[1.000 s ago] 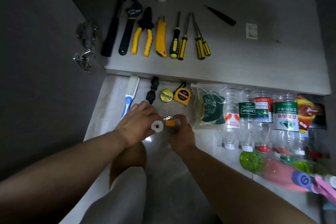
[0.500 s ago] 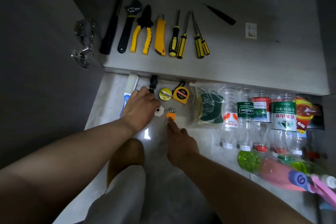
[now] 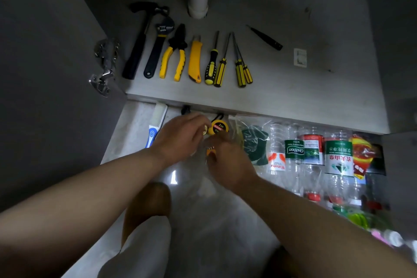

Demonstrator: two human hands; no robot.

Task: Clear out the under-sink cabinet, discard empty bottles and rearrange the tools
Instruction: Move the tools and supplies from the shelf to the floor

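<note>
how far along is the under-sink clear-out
Done: black hammer, yellow-handled pliers and yellow-and-black screwdrivers lined up on the grey cabinet floor. In hand: left hand and right hand work at a small orange piece beside the yellow tape measure. Remaining: clear plastic bottles lie undiscarded.

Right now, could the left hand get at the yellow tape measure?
Probably yes: the left hand is right beside the yellow tape measure, fingertips close, and nothing covers it.

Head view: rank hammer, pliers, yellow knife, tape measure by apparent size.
1. hammer
2. pliers
3. yellow knife, nearly as long as the pliers but narrower
4. tape measure, smallest even though it lies nearer the camera; partly hidden
</note>
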